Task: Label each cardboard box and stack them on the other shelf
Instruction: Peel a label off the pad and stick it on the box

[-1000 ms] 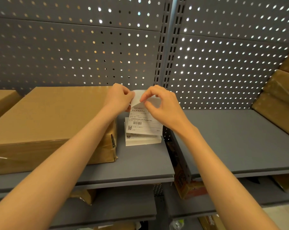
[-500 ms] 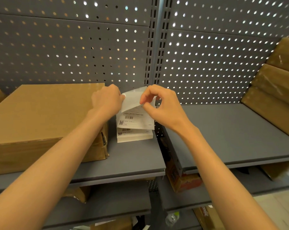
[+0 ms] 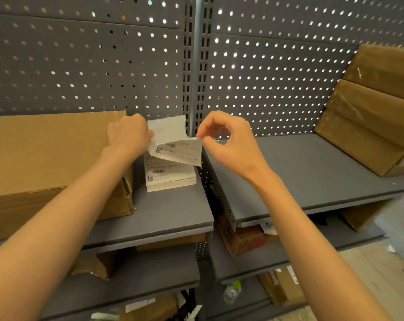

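While my left hand [image 3: 129,133] pinches the backing sheet [image 3: 167,127] and my right hand [image 3: 228,144] grips the peeling label [image 3: 181,152], its print is too blurred to read. Below sits the label stack [image 3: 169,178]; at nine o'clock, the cardboard box [image 3: 55,156], cut off at the frame's edge. Grey shelf [image 3: 168,209], pegboard wall [image 3: 266,84], stacked boxes [image 3: 370,112] at two o'clock.

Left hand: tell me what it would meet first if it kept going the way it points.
The left hand points away toward the back, so it would probably meet the perforated back panel first, passing beside the cardboard box; depth is unclear.
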`<state>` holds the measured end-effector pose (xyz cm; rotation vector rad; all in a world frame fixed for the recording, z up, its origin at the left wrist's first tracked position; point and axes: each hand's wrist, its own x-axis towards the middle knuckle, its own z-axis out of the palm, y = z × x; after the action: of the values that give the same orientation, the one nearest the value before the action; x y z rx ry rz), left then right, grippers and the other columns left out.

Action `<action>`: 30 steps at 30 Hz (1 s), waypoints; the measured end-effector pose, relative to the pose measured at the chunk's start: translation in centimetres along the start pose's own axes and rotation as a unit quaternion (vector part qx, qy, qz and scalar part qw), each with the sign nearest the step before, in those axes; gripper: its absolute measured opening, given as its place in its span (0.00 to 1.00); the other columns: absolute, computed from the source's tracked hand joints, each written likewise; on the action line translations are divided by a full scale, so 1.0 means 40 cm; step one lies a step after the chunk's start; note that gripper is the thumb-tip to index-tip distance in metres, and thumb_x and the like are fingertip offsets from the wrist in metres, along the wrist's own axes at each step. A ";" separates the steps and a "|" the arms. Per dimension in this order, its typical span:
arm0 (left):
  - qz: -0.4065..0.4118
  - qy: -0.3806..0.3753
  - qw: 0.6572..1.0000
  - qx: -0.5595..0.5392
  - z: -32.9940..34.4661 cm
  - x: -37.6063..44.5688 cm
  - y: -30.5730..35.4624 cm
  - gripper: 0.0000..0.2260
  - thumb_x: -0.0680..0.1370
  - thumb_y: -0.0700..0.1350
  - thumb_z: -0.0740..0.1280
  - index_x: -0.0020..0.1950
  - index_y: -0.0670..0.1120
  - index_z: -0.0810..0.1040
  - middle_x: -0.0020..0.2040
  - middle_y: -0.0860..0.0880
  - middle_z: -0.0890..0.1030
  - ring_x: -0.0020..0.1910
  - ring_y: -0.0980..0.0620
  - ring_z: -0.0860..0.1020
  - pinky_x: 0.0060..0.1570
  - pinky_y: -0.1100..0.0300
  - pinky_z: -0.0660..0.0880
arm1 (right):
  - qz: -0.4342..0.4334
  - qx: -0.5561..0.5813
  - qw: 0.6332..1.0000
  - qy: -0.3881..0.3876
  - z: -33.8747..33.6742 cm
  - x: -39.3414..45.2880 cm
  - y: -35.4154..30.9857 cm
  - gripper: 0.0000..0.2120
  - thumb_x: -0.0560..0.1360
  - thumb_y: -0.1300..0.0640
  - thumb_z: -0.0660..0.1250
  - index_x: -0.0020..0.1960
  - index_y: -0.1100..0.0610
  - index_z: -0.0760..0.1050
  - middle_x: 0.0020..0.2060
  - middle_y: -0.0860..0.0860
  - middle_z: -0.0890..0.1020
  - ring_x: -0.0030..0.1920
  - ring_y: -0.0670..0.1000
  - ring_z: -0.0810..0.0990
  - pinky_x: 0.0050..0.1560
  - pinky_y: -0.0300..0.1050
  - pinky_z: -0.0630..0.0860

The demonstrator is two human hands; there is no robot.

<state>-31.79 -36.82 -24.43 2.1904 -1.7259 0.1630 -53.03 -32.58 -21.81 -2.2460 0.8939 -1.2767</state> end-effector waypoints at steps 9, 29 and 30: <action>0.005 0.000 1.000 0.026 -0.002 -0.003 0.000 0.11 0.79 0.47 0.63 0.49 0.39 0.79 0.41 0.40 0.78 0.42 0.40 0.74 0.44 0.53 0.68 | 0.000 -0.003 1.000 0.013 -0.036 -0.032 -0.019 0.09 0.67 0.67 0.62 0.38 0.54 0.75 0.34 0.44 0.78 0.38 0.48 0.77 0.42 0.28 0.68; 0.004 0.014 0.999 0.043 0.006 -0.001 -0.002 0.12 0.79 0.44 0.64 0.52 0.35 0.79 0.47 0.34 0.80 0.48 0.35 0.77 0.47 0.50 0.71 | 0.015 0.055 0.996 0.065 -0.120 -0.059 -0.032 0.12 0.67 0.68 0.61 0.35 0.51 0.72 0.31 0.42 0.75 0.33 0.43 0.71 0.36 0.33 0.67; 0.004 0.016 0.999 0.036 0.007 0.000 -0.004 0.12 0.79 0.44 0.63 0.53 0.35 0.79 0.48 0.34 0.80 0.48 0.35 0.77 0.47 0.50 0.71 | 0.019 0.055 0.996 0.065 -0.122 -0.059 -0.031 0.11 0.67 0.67 0.61 0.35 0.51 0.72 0.31 0.42 0.75 0.33 0.44 0.71 0.36 0.34 0.68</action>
<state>-31.67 -36.88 -24.72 2.2204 -1.7372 0.2638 -57.72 -30.20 -20.04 -2.0733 0.8842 -1.4316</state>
